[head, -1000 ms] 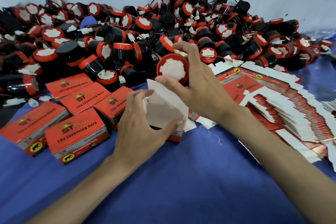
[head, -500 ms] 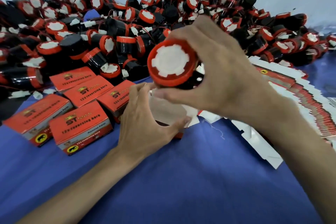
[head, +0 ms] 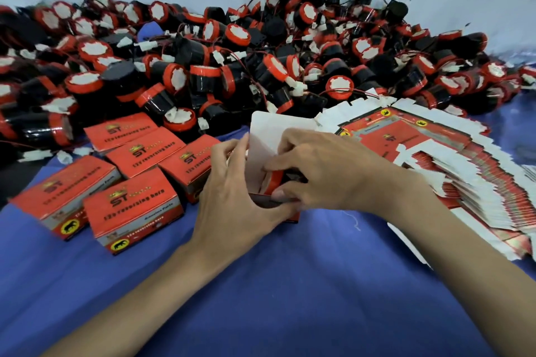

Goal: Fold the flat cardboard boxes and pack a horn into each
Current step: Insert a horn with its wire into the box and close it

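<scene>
The horn (head: 272, 182) is held by the right hand (head: 333, 174), with the fingers curled round it. It is partly down inside the open box (head: 268, 203), which is set in the middle of the tabletop (head: 261, 284). The box is gripped by the left hand (head: 232, 197), with the thumb laid along the near edge, and the white flap (head: 265, 139) is stood up at the back. The card looks thin, so a wall could be bent or squashed if the horn is pushed in crooked or too hard. The horn's wire is hidden from view, and it could be trapped under the flap when the box is closed. The box could also be slid along the cloth if the left grip is let go too soon. Room is tight on three sides. The closed boxes (head: 133, 209) are set just beside the left hand and could be knocked. The pile of horns (head: 203, 61) is heaped close behind the flap, and some could be bumped and rolled down. The flat boxes (head: 452, 171) are spread near the right arm and could be swept away by it. The best room for moving is found on the near side, toward the person.
</scene>
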The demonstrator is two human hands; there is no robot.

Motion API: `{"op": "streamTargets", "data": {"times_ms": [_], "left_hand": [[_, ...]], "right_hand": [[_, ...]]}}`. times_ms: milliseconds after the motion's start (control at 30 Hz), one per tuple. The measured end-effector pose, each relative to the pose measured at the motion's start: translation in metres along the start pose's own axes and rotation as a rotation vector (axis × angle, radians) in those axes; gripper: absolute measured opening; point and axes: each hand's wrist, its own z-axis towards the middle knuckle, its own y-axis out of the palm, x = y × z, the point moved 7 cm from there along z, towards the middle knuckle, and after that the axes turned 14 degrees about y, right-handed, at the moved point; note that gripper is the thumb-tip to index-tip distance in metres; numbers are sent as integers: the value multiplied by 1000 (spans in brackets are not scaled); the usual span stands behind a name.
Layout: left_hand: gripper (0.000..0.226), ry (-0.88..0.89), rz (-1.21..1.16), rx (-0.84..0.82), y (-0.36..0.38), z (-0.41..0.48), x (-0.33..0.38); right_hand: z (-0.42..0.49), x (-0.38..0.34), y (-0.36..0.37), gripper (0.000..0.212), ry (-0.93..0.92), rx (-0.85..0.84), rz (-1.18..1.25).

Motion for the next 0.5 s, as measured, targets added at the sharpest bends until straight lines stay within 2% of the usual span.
{"op": "streamTargets", "data": {"times_ms": [167,367,500], "left_hand": [[113,42,-30,-28,1,1,4],[80,72,-122,-56,3,-1,9],[78,17,-125,-34,3,0,3]], "right_hand": [[4,6,-7,20,-35,52,18],[7,11,-14,16,-75,159,204],[4,23,-18,21,-15,17,240]]}}
